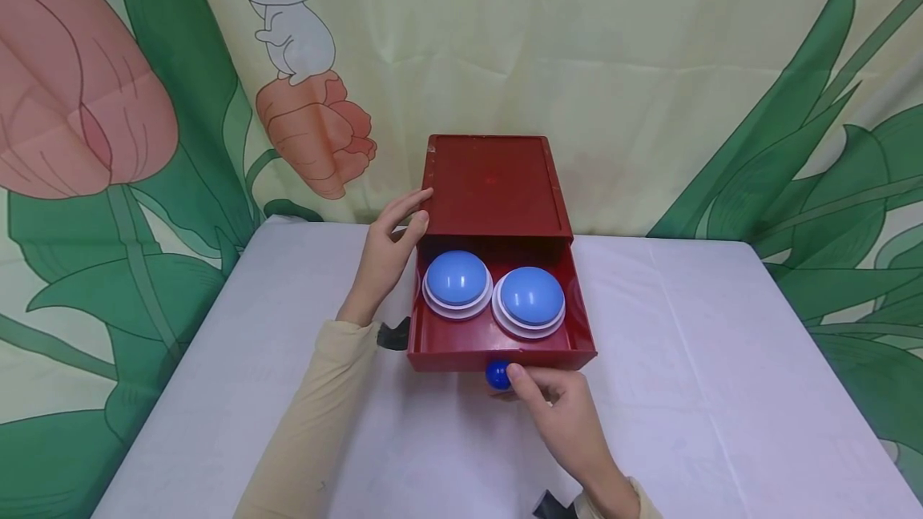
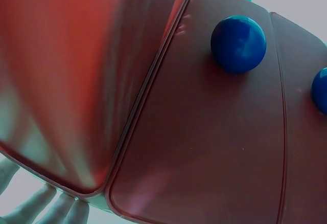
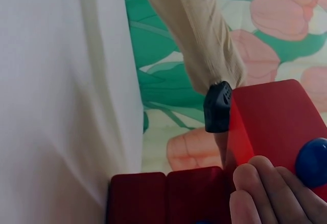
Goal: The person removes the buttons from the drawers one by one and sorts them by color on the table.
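A red drawer cabinet (image 1: 493, 183) stands at the back of the table with its upper drawer (image 1: 447, 339) pulled out toward me. Two blue domed push buttons on white round bases, a left one (image 1: 457, 279) and a right one (image 1: 532, 297), sit inside that drawer. Thumb and fingers of my right hand (image 1: 570, 415) pinch the round blue knob (image 1: 497, 375) on the drawer front. My left hand (image 1: 389, 255) rests against the cabinet's left side, fingers extended. In the left wrist view, its fingertips (image 2: 64, 208) show at the cabinet's edge.
Lower drawer fronts (image 2: 204, 132) with blue knobs (image 2: 238, 44) show below the pulled-out drawer in the left wrist view. A white cloth (image 1: 663, 391) covers the table. Behind it hangs a printed curtain (image 1: 613, 86). A black wrist device (image 3: 218, 106) sits at my left sleeve.
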Motion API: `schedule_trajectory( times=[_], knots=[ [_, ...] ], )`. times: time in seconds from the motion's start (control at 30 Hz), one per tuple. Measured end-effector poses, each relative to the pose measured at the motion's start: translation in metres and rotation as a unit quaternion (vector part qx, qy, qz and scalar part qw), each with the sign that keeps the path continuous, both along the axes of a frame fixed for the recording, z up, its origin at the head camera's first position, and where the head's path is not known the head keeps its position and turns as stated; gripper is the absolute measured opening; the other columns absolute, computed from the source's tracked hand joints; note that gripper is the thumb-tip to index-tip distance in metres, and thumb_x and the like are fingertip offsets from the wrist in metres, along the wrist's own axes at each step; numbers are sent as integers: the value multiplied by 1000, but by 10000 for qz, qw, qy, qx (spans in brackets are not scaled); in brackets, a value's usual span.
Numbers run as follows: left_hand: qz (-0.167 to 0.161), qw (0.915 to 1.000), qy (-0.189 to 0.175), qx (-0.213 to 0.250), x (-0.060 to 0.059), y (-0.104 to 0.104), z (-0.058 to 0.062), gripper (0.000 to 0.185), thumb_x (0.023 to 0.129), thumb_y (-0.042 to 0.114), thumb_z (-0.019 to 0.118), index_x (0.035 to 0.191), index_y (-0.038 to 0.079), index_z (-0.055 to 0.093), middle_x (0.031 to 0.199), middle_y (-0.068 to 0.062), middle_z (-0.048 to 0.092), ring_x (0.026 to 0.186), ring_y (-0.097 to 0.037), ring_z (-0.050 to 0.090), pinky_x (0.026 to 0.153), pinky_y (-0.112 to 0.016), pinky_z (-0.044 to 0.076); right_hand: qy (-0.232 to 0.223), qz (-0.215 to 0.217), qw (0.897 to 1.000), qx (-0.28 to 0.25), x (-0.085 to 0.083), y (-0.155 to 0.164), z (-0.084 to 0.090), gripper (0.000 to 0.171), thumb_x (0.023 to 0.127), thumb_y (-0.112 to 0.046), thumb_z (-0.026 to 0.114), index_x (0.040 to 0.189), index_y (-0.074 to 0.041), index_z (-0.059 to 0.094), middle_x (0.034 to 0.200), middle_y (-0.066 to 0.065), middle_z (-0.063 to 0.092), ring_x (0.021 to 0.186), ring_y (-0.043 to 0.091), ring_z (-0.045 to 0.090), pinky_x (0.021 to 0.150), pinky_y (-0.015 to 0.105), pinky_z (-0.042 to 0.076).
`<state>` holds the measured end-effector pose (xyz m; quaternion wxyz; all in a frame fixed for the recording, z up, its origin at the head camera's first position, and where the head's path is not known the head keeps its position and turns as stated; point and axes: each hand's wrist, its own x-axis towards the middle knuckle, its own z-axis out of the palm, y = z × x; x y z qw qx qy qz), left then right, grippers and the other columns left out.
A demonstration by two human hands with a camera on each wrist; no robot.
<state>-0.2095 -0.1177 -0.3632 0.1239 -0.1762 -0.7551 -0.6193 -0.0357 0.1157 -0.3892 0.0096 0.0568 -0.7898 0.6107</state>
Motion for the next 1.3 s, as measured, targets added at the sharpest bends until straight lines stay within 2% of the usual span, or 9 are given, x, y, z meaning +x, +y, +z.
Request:
schedule_trajectory(
  times=[0.2,0.37,0.57,0.63,0.87,1.03,1.3],
  knots=[
    [5,10000,-53,-1,0,0,1,41,101,26,55,142,20,57,148,-1,47,128,-18,50,103,-49,46,-86,-129,9998,160,1,6,3,22,98,-21,62,101,-6,78,91,1,78,78,11,74,78,24,58],
    [-5,9999,-111,-11,2,2,4,43,101,19,54,144,12,54,151,-8,44,131,-25,49,105,-51,44,-63,-207,9996,201,4,9,11,24,99,-22,61,99,-5,78,88,2,77,77,11,74,75,24,58],
    [2,9998,-178,-64,22,7,28,43,101,12,52,142,1,52,150,-17,43,131,-31,49,105,-52,44,-198,-324,9989,291,8,14,22,28,101,-27,57,98,-8,78,89,0,77,78,11,74,79,23,57],
    [10,9998,-192,-80,25,7,32,43,101,11,51,142,0,52,150,-18,43,132,-31,49,106,-52,44,-208,-358,9985,345,9,16,26,28,101,-28,57,100,-10,78,90,-1,77,79,10,74,81,22,57],
    [28,9997,-210,-88,26,8,33,43,100,10,51,142,0,52,151,-18,42,132,-31,48,106,-53,43,433,-136,9972,590,12,26,36,21,101,-20,57,105,-14,77,92,-7,77,82,13,74,84,26,56],
    [6,9998,-183,-69,26,8,33,43,101,12,51,142,1,52,151,-18,42,132,-31,48,105,-52,44,611,-197,9948,786,13,30,45,16,98,-20,62,105,-15,76,93,-9,77,84,10,74,85,24,55],
    [-5,9998,-188,-55,26,7,32,43,101,11,51,143,1,51,151,-19,42,132,-32,48,105,-53,44,1160,-143,9908,679,16,39,57,18,93,-9,68,108,-15,75,98,-5,77,86,12,75,83,21,56]
  ],
)
